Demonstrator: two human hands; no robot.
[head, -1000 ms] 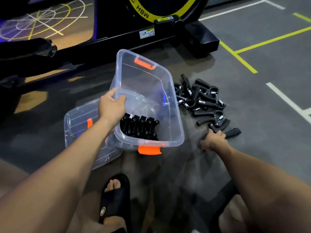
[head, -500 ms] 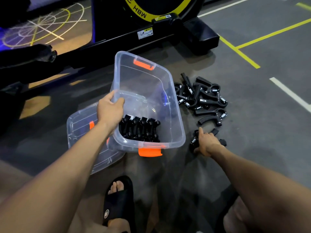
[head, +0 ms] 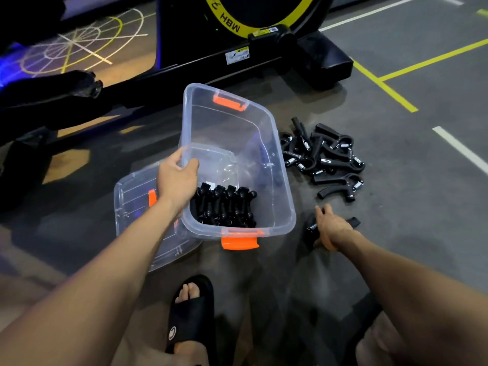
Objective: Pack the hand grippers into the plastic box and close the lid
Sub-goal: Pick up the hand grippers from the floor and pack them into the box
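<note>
Black plastic in the right grip: the right hand (head: 331, 228) is curling down over one hand gripper (head: 313, 228) on the floor (head: 409, 233), just right of the box; its spring is showing at the thumb side and a handle end is sticking out past the fingers.
Left grip: the left hand (head: 177, 178) is holding the near left rim of the plastic box (head: 277, 196), thumb outside, fingers hooking over the edge, and seems to be tipping it up.
Box contents: a tight row of packed grippers (head: 224, 206) is lying at the near end; I am counting about five, though they are overlapping.
Loose pile: the floor pile (head: 324, 157) is sitting just right of the box, roughly eight to ten pieces, too tangled for an exact count.
Lid: one clear lid (head: 134, 196) with an orange latch is lying partly under the box on its left.
Handling: I am judging each gripper light, rigid and knobbly, with a sprung hinge that could snag its neighbours; taking both handles together near the middle looks safest.
Box handling: thin and flexible, probably sliding easily on the floor, so holding the rim is making sense.
Latches: two orange box latches (head: 239, 243) are showing, one at each end.
</note>
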